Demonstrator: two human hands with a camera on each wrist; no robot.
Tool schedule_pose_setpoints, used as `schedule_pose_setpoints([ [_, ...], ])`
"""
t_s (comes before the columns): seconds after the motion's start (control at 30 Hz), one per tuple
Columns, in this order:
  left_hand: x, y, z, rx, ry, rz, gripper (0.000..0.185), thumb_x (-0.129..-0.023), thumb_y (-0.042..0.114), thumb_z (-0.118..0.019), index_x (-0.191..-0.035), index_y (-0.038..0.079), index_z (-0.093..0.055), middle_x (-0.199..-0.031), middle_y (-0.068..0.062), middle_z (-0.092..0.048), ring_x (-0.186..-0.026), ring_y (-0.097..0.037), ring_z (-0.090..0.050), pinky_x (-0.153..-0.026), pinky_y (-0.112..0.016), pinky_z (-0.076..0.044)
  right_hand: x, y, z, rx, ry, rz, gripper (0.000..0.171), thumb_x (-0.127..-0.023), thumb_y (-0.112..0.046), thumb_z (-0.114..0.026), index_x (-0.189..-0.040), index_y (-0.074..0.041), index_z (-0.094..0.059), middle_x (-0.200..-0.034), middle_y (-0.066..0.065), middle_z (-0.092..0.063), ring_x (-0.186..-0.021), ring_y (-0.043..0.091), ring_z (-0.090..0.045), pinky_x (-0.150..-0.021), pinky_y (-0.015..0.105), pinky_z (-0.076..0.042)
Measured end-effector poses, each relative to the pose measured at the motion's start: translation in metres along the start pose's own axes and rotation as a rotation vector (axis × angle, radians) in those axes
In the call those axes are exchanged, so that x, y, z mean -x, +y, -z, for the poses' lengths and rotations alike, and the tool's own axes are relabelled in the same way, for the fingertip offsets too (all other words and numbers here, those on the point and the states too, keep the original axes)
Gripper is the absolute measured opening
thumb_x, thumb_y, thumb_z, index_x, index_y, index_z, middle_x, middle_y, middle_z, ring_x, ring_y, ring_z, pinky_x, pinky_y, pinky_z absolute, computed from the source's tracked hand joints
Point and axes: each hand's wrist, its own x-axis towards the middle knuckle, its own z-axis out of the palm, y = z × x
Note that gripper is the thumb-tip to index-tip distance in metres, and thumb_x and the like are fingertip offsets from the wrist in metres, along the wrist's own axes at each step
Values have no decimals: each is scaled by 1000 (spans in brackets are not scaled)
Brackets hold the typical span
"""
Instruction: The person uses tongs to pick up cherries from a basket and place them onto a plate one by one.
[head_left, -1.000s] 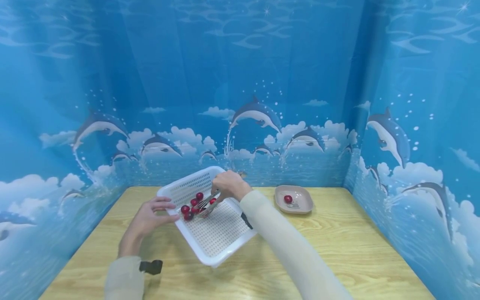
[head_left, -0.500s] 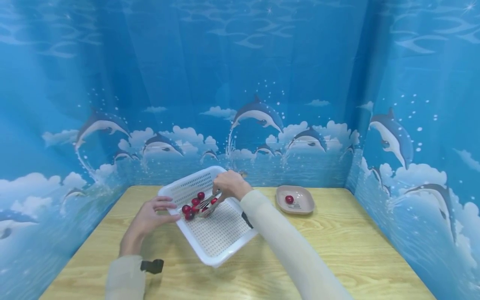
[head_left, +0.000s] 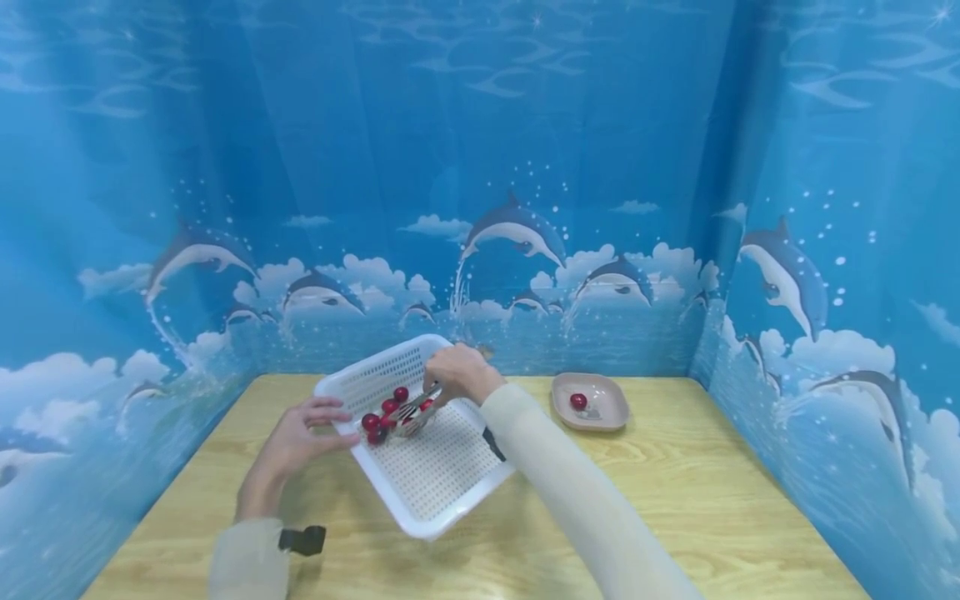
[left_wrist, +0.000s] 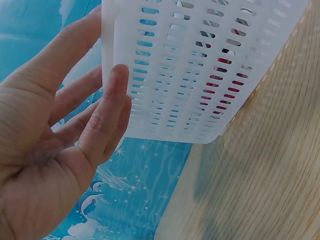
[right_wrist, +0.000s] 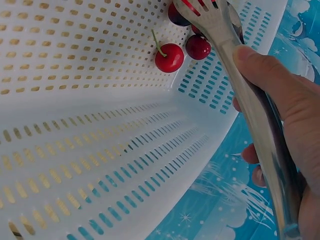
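The basket [head_left: 438, 475] is white moulded plastic, rectangular with rounded corners and a plain rim. Its floor carries a grid of small holes; its walls carry rows of elongated slots. It is located at the tabletop's [head_left: 675, 483] far edge, left of centre and turned at an angle. Whether its base lies flat cannot be determined.

The left hand [head_left: 300, 437] grips the rim at the basket's left corner, thumb and fingers bent around the edge. The right hand [head_left: 459, 372] is closed around smooth, reflective metal tongs [right_wrist: 255, 120]. One tong head is slotted and fork-shaped; the other, behind it, is partly hidden. The heads are among the cherries [head_left: 370, 422] at the basket's left side; whether a cherry is clamped cannot be determined. The cherries are round, glossy, red to dark red. One shows a thin green stem.

The dish [head_left: 615, 410], pinkish-beige and square with rounded corners, stands near the tabletop's far edge, right of the basket. It holds a single cherry [head_left: 578, 402] beside a grey printed mark too small to read.

The tabletop has a pale wood-grain surface. The surrounding blue backdrop [head_left: 360, 167] is printed with dolphins, clouds and water. Both sleeves [head_left: 570, 467] are cream.
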Motion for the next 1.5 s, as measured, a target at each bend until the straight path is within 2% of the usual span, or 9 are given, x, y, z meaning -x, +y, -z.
schedule_pose_setpoints([
  [0.27,1,-2,-1,8,17,-21,63,-81,31,-88,-129,-3,-67,-154,-21,-50,-134,-46,-54,-113,-63,-46,1,6,-1,-15,-19,-17,31,-85,-51,-80,-111,-33,-80,-112,-13,-78,-99,9,-73,-86,26,-62],
  [0.5,-1,-1,-2,6,9,-8,64,-80,30,-89,-130,-3,-66,-155,-22,-48,-135,-47,-53,-112,-62,-47,4,13,-6,-66,-42,-54,30,-84,-49,-82,-110,-33,-80,-114,-13,-78,-99,9,-73,-90,29,-60],
  [0.7,1,-5,-4,23,-2,18,65,-81,30,-88,-132,-4,-65,-158,-23,-44,-142,-49,-43,-116,-66,-40,7,14,-15,-122,-33,-75,31,-83,-48,-83,-109,-32,-80,-112,-12,-78,-99,9,-73,-91,29,-60],
  [0.8,2,-6,-5,24,-5,25,66,-81,29,-88,-132,-4,-64,-159,-23,-43,-142,-49,-44,-116,-66,-41,8,15,-17,-128,-40,-73,33,-83,-48,-83,-110,-31,-80,-113,-11,-78,-100,9,-74,-91,27,-61],
  [1.03,0,-2,-1,16,2,13,67,-81,32,-88,-134,-3,-64,-160,-22,-42,-138,-48,-50,-112,-64,-46,6,18,-9,-135,-42,-84,35,-83,-48,-82,-111,-28,-80,-115,-8,-79,-103,12,-74,-95,31,-61],
  [1.3,-1,-2,0,17,-3,39,70,-82,35,-88,-136,-1,-63,-159,-20,-44,-142,-47,-45,-115,-66,-42,9,16,-2,-132,-44,-54,25,-87,-44,-80,-108,-29,-81,-111,-9,-79,-97,11,-74,-86,28,-62],
  [1.5,1,-3,-2,2,6,13,67,-82,34,-88,-134,-2,-64,-158,-21,-45,-135,-46,-54,-110,-61,-50,17,24,6,-93,-48,-80,29,-87,-47,-80,-110,-29,-81,-111,-9,-79,-96,13,-74,-85,30,-62],
])
